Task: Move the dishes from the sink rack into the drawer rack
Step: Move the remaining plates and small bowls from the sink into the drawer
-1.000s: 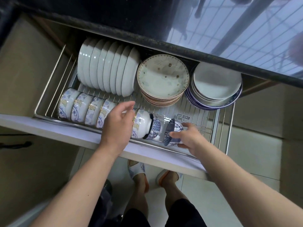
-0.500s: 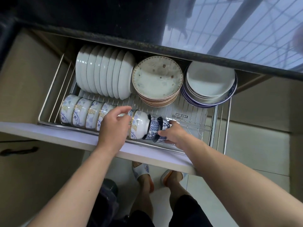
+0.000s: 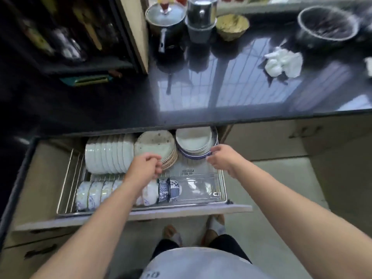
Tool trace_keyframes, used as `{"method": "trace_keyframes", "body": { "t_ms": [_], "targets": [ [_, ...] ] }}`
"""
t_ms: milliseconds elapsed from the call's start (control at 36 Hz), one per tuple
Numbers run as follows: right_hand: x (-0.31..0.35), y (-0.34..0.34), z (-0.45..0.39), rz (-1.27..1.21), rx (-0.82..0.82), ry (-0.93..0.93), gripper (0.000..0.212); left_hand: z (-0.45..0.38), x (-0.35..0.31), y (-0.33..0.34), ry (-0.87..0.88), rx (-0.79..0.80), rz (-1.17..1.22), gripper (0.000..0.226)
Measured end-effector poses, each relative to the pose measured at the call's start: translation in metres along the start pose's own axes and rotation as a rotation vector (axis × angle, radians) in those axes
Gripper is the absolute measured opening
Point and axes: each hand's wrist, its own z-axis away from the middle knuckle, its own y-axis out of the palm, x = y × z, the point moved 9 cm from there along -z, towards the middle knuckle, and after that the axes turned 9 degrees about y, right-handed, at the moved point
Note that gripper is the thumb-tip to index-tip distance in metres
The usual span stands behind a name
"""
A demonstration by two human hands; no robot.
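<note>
My hands hang empty over the open drawer rack [image 3: 66, 174], so I judge the step in hand to be going for the next load. The sink rack is not in view. To do it well I should lift both arms straight up, clear of the rims below, and knock nothing.

Farthest left, white bowls [image 3: 108, 154] stand on edge in a tight row: smooth, glazed, thin-rimmed. In front of them small blue-patterned bowls [image 3: 94, 193] lie on their sides, nested, glossy, along the wire front. My left hand [image 3: 146, 166] hovers over the middle, fingers loosely curled and holding nothing, though blur hides whether it brushes the stack beside it. That stack is speckled plates [image 3: 154, 146], shallow, round, brown-edged. Below sit two darker blue-and-white cups [image 3: 169, 189], the last in the front row, touching each other. To their right the wire floor is bare, thin shiny rods over a tray, so the next pieces should fit there. My right hand [image 3: 220, 157] hangs relaxed and empty just beside the white plates [image 3: 193, 140] stacked on blue-rimmed ones.
</note>
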Motion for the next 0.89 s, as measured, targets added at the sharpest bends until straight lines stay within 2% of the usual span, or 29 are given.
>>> {"method": "trace_keyframes", "body": {
  "t_ms": [56, 167, 306, 389, 528, 667, 806, 889],
  "targets": [
    [0.023, -0.055, 0.035, -0.049, -0.126, -0.083, 0.037, -0.003, -0.056, 0.019, 0.105, 0.072, -0.034, 0.027],
    [0.045, -0.137, 0.12, -0.1, -0.302, -0.207, 0.033, 0.01, -0.164, 0.059, 0.346, 0.156, -0.082, 0.023],
    [0.015, -0.198, 0.207, -0.07, -0.461, -0.24, 0.029, 0.058, -0.256, 0.122, 0.586, 0.408, -0.262, 0.019],
    [-0.034, -0.24, 0.257, -0.088, -0.57, -0.172, 0.03, 0.094, -0.297, 0.181, 0.74, 0.581, -0.453, 0.014],
    [-0.11, -0.301, 0.336, -0.186, -0.764, -0.112, 0.03, 0.177, -0.332, 0.284, 0.86, 0.901, -0.692, 0.015],
    [-0.219, -0.341, 0.412, -0.335, -0.903, -0.001, 0.03, 0.284, -0.35, 0.375, 1.024, 0.998, -0.711, 0.019],
    [-0.345, -0.372, 0.479, -0.468, -1.002, 0.084, 0.028, 0.405, -0.338, 0.463, 1.18, 1.165, -0.798, 0.017],
    [-0.419, -0.393, 0.506, -0.581, -1.058, 0.127, 0.024, 0.461, -0.332, 0.515, 1.281, 1.206, -0.846, 0.02]
  ]
}}
